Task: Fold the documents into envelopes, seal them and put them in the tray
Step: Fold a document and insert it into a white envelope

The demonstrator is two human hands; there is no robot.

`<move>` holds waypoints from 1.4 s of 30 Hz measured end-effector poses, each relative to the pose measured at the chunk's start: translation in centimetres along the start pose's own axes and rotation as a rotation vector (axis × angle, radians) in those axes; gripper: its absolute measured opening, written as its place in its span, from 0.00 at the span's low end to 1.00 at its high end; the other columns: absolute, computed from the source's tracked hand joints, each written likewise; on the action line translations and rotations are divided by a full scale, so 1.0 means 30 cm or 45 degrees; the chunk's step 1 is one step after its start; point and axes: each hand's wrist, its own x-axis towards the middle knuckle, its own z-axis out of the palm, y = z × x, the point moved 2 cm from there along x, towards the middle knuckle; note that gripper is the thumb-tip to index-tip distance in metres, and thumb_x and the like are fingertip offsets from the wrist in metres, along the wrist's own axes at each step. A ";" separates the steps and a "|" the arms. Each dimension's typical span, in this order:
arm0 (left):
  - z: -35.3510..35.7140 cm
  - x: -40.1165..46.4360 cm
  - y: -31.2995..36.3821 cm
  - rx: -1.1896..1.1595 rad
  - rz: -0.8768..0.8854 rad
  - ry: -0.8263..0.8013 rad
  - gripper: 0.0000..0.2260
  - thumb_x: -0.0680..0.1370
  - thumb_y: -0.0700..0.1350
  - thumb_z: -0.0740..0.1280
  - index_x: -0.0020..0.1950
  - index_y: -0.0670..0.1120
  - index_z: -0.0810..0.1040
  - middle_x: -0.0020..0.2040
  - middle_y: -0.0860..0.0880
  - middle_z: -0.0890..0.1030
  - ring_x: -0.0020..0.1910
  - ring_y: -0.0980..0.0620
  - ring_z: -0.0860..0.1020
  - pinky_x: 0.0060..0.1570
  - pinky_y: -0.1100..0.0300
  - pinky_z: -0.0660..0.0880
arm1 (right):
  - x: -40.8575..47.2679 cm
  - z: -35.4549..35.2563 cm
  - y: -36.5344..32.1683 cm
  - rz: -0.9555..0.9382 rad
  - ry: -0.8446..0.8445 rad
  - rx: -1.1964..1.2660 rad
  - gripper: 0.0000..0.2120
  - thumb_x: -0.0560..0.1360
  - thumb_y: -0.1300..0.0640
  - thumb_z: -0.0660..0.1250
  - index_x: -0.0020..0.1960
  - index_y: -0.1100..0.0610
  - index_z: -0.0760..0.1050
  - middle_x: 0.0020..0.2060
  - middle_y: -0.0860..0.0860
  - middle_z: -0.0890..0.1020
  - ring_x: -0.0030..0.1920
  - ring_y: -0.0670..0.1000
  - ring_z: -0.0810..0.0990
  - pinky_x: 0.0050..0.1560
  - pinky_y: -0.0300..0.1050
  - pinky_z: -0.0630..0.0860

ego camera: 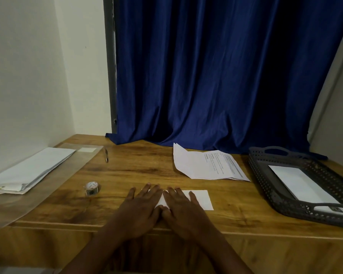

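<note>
Desk edge [127, 224], hands [141, 206] seemingly flat

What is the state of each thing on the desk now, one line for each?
Folded white paper: flat on the desk, pressed by both hands.
Left hand: open, fingers straight on the paper.
Right hand: open, fingers straight on the paper.
Grey plastic perforated tray: holds one white envelope.
Printed white documents: unfolded, loosely stacked.
Small tape roll: untouched.
Pen: lying untouched.
</note>
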 end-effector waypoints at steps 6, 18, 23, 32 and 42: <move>-0.009 -0.001 0.010 0.003 -0.016 -0.053 0.43 0.72 0.72 0.30 0.83 0.52 0.44 0.83 0.54 0.43 0.81 0.54 0.39 0.78 0.47 0.39 | -0.013 -0.018 0.080 0.063 -0.076 0.029 0.40 0.77 0.28 0.37 0.83 0.50 0.46 0.82 0.48 0.47 0.82 0.49 0.44 0.79 0.56 0.42; -0.018 -0.014 0.011 -0.050 -0.017 -0.061 0.40 0.76 0.75 0.43 0.83 0.55 0.45 0.83 0.55 0.43 0.81 0.54 0.41 0.79 0.45 0.38 | -0.077 -0.050 0.178 0.154 0.020 0.019 0.35 0.78 0.28 0.45 0.81 0.41 0.52 0.81 0.46 0.56 0.80 0.50 0.54 0.79 0.52 0.51; -0.024 -0.036 0.016 -0.087 0.054 -0.011 0.48 0.69 0.82 0.53 0.83 0.57 0.49 0.83 0.56 0.43 0.81 0.54 0.39 0.79 0.45 0.38 | -0.130 -0.065 0.160 0.133 -0.066 -0.037 0.40 0.74 0.23 0.46 0.81 0.41 0.49 0.82 0.46 0.53 0.81 0.50 0.51 0.79 0.54 0.50; -0.040 -0.080 0.007 -0.366 0.207 0.311 0.36 0.65 0.76 0.68 0.69 0.61 0.76 0.72 0.65 0.69 0.72 0.63 0.63 0.74 0.55 0.59 | -0.207 -0.115 0.085 -0.030 0.093 -0.301 0.40 0.69 0.26 0.64 0.75 0.44 0.67 0.78 0.47 0.63 0.77 0.52 0.62 0.75 0.57 0.59; -0.087 -0.116 -0.015 -1.160 0.012 0.639 0.23 0.68 0.57 0.79 0.62 0.59 0.80 0.62 0.63 0.79 0.62 0.62 0.77 0.58 0.54 0.79 | -0.208 -0.214 0.026 -0.185 0.339 -0.118 0.13 0.81 0.41 0.58 0.54 0.42 0.79 0.41 0.41 0.83 0.40 0.42 0.79 0.43 0.43 0.78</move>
